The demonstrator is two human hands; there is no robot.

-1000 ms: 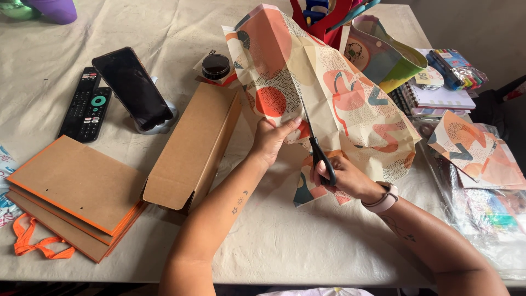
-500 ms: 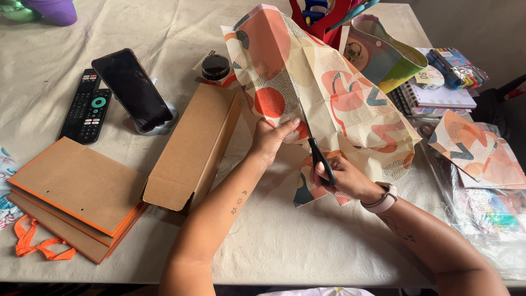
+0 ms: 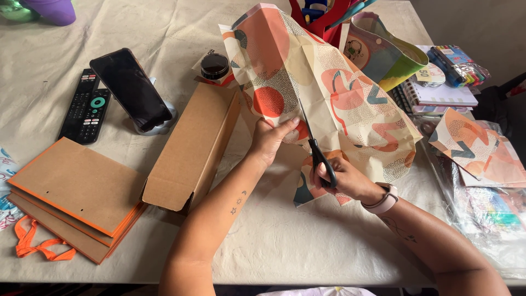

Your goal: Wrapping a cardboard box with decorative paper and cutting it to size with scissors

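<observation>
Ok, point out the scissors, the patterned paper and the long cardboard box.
scissors [image 3: 318, 156]: head view, black handle.
patterned paper [image 3: 334, 93]: head view, middle of sheet.
long cardboard box [image 3: 192, 145]: head view, top face.

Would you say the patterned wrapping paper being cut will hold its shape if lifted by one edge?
Probably not: the patterned wrapping paper already creases and drapes where the left hand holds it. It looks light, and likely tears easily beside the scissors cut.

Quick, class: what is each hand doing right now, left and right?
Left hand: closed, gripping the patterned paper sheet.
Right hand: closed on black scissors, blades in the paper.
</observation>
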